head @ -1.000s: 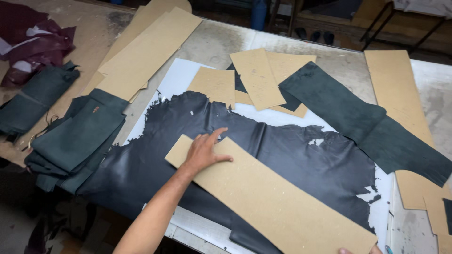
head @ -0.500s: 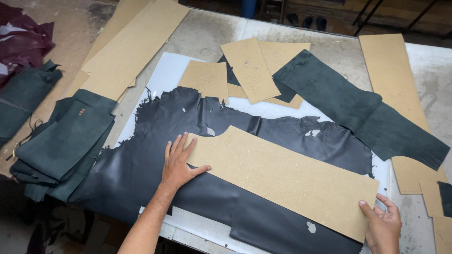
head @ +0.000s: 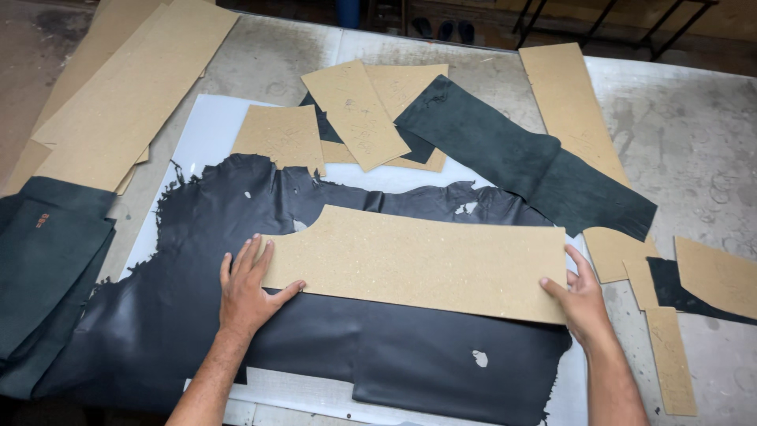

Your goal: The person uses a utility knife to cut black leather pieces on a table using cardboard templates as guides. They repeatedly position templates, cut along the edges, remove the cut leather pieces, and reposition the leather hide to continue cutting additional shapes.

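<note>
Head view. A long, flat tan fibreboard pattern piece (head: 418, 260) lay on a large sheet of black leather (head: 236, 331), which was itself spread over a white cutting board (head: 197, 142) on the grey desk (head: 678, 134). The pattern's long axis ran nearly left to right across the view, tilted slightly down toward the right, so that each of its short ends met one hand.

The left hand (head: 246, 290) rested palm down at the pattern's left end, fingers (head: 251, 254) spread and extended away from the body, flat on the leather just beside the board, with the thumb lying along the pattern's lower left edge. The right hand (head: 582, 293) sat at the lower right corner, fingers open and curved against the short right edge, thumb touching the lower edge; whether it pinched the board or only steadied it could not be told. Both forearms entered from the bottom of the view, and neither hand was clearly nearer: each was in contact with its own end.

Beyond the pattern lay smaller tan fibreboard pieces (head: 355, 110) overlapping a dark green leather strip (head: 520, 158). Folded dark green leather (head: 47, 252) lay at the left edge, under long tan boards (head: 126, 87), and further small tan pieces (head: 710, 272) lay at the right.
</note>
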